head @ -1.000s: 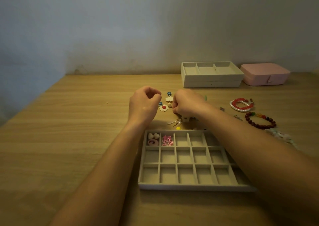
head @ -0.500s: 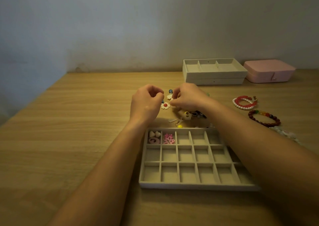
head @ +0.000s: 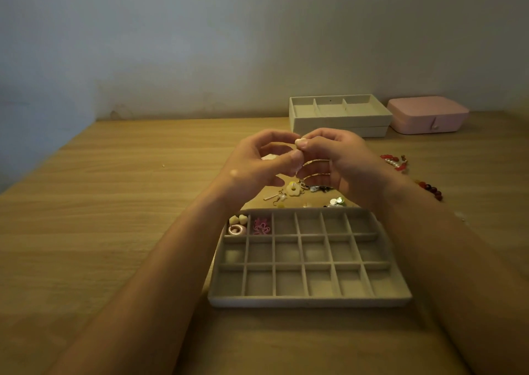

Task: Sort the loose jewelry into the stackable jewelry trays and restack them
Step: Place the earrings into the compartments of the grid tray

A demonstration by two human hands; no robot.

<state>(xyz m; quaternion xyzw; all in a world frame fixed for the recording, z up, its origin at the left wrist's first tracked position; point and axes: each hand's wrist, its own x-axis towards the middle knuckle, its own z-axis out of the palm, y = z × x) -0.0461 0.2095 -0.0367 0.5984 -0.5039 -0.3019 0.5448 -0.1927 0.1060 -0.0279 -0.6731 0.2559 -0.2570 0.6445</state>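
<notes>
A beige grid tray (head: 310,300) lies on the wooden table in front of me. Its far-left cells hold cream hearts with a pink ring (head: 237,225) and a pink flower piece (head: 261,226). Above the loose jewelry pile (head: 303,193), my left hand (head: 257,162) and my right hand (head: 340,160) meet at the fingertips. Between them they pinch a pair of thin gold hoop earrings (head: 313,170), which hang down from the fingers. A cream flower charm (head: 292,189) lies just below the hoops.
Two stacked beige trays (head: 340,122) stand at the back by the wall, and a pink jewelry box (head: 428,115) to their right. A red and pearl bracelet (head: 396,162) and a dark red bead bracelet (head: 430,190) lie right of my right arm.
Both hands have risen off the table and come together. They now hold the gold hoops up above the pile; before, they were down among the loose pieces.
</notes>
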